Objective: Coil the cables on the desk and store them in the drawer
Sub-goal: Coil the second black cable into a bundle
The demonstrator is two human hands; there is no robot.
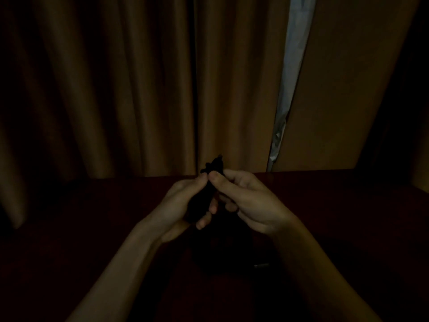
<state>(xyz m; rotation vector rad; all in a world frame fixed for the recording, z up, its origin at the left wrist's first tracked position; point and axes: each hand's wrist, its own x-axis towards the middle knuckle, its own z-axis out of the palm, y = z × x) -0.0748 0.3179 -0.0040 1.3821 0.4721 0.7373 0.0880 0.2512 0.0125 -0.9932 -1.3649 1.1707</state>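
Both hands clamped on a dark cable, held up over the desk.
From my feed, the left hand has its fingers curled round the cable, and the right hand pinches it with the thumb, the two thumbs touching. Only the cable's top tuft shows against the curtain; lower down it is black on black, so I can't read its coil or ends. The desk is near-dark. There's a small glint on it that I can't identify. A pale strip shows between the curtain folds. Both forearms are cut off at the bottom edge.
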